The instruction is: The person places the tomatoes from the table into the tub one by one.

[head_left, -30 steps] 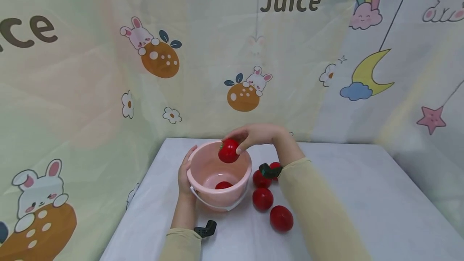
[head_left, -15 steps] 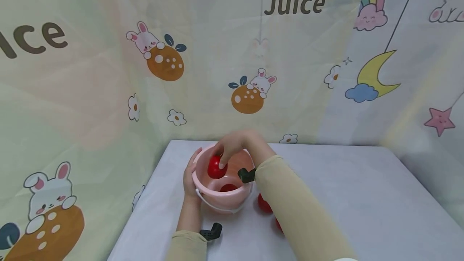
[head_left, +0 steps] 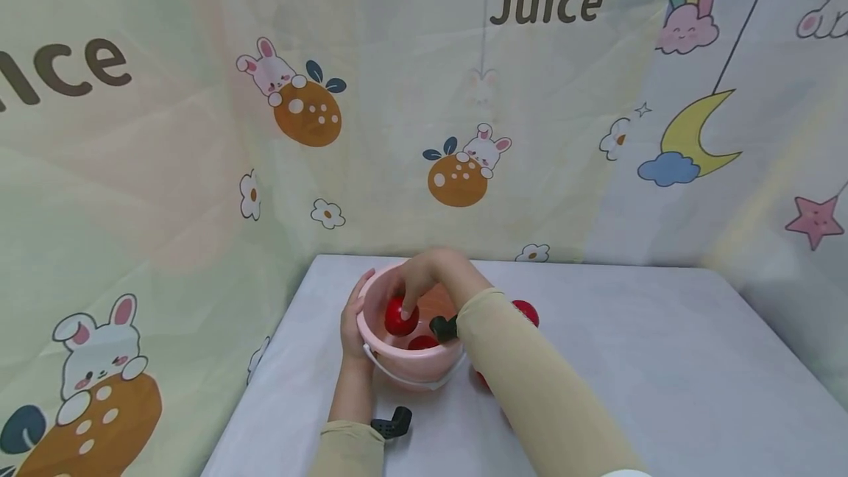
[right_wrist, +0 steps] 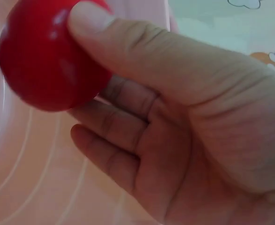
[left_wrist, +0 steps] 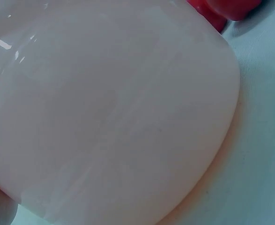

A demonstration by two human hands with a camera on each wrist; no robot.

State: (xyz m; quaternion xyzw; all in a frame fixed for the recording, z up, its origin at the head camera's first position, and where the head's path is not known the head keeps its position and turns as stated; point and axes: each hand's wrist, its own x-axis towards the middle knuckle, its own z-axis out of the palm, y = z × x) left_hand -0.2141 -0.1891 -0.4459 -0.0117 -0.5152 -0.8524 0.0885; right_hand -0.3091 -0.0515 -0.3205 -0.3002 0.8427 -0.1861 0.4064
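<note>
In the head view my right hand [head_left: 430, 274] reaches down inside a pink bucket [head_left: 411, 366] and pinches a red tomato [head_left: 400, 317]. The right wrist view shows the thumb [right_wrist: 123, 42] pressed on the held tomato [right_wrist: 39, 61], with fingers behind it and the bucket's inner wall [right_wrist: 43, 164] around. Another tomato [head_left: 422, 343] lies in the bucket, partly hidden by the front rim. My left hand [head_left: 353, 319] rests against the bucket's left side, fingers extended along the outside near the rim. The outer wall [left_wrist: 114, 112] fills most of the left wrist view.
On the white table [head_left: 636, 359], a tomato [head_left: 528, 311] shows beyond my right sleeve. Another tomato [head_left: 482, 380] peeks out between sleeve and bucket. The bucket's white handle [head_left: 414, 383] hangs down its front. A printed cloth [head_left: 391, 94] rises behind the table.
My right hand has moved from above the bucket down into it, carrying the tomato. Its sleeve now covers more of the tomatoes on the table. The left hand stays at the bucket's side.
</note>
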